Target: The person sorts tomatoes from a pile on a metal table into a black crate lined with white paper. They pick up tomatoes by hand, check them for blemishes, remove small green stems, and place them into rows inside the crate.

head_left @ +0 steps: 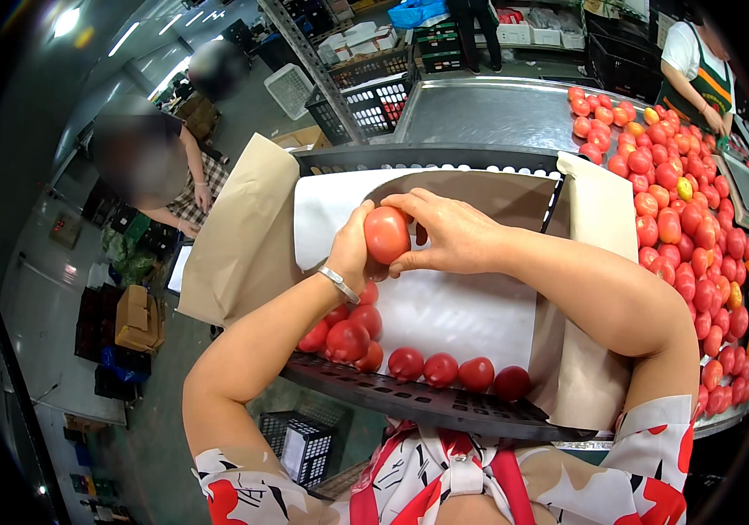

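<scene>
Over the lined crate I hold a tomato (pixel 387 234) between both hands. My left hand (pixel 353 247), with a bracelet at its wrist, wraps the tomato's left side. From the right, my right hand (pixel 449 232) reaches across, its fingers at the top and its thumb low on the tomato. Beneath them the black plastic crate (pixel 392 404) is lined with brown paper (pixel 597 210) and a white sheet (pixel 470 306). Several tomatoes (pixel 348 340) lie grouped in its near left corner, and a row of tomatoes (pixel 441 369) runs along its near side.
A metal table (pixel 488 109) stands beyond and right of the crate, with many tomatoes (pixel 689 210) spread on it. A scale (pixel 743 194) sits at its right edge, near a person in a green apron (pixel 702 74). Another person (pixel 142 157) stands left. A small black crate (pixel 304 446) is on the floor.
</scene>
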The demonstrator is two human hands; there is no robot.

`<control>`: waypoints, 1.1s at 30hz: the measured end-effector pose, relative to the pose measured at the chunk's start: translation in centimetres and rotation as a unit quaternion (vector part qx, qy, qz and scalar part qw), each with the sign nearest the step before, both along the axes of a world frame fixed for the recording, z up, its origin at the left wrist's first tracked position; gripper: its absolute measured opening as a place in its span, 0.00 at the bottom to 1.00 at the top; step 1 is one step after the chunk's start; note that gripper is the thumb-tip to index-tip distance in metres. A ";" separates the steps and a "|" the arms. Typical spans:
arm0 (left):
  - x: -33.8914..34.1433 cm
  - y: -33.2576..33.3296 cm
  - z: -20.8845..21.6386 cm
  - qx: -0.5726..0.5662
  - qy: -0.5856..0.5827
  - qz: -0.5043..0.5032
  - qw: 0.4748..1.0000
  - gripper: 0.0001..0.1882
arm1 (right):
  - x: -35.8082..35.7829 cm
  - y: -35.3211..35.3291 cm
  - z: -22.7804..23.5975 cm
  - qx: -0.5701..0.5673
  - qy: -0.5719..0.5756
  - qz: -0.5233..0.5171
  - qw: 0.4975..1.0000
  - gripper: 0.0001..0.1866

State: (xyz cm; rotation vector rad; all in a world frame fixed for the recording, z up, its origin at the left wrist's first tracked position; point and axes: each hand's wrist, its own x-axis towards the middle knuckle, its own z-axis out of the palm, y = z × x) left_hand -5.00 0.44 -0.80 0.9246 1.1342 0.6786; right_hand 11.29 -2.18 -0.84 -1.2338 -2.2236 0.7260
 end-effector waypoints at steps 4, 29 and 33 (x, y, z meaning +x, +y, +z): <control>-0.6 0.3 -0.3 0.048 0.073 0.003 0.996 0.29 | -0.1 0.3 -0.5 -0.001 0.055 0.001 0.998 0.36; -0.9 0.6 -0.5 0.166 0.014 -0.149 0.975 0.27 | 0.4 0.7 0.2 -0.042 0.062 -0.020 0.997 0.41; -0.4 -0.1 -0.4 0.174 0.057 -0.165 0.969 0.28 | 0.5 0.9 -0.6 -0.016 0.038 -0.020 0.999 0.44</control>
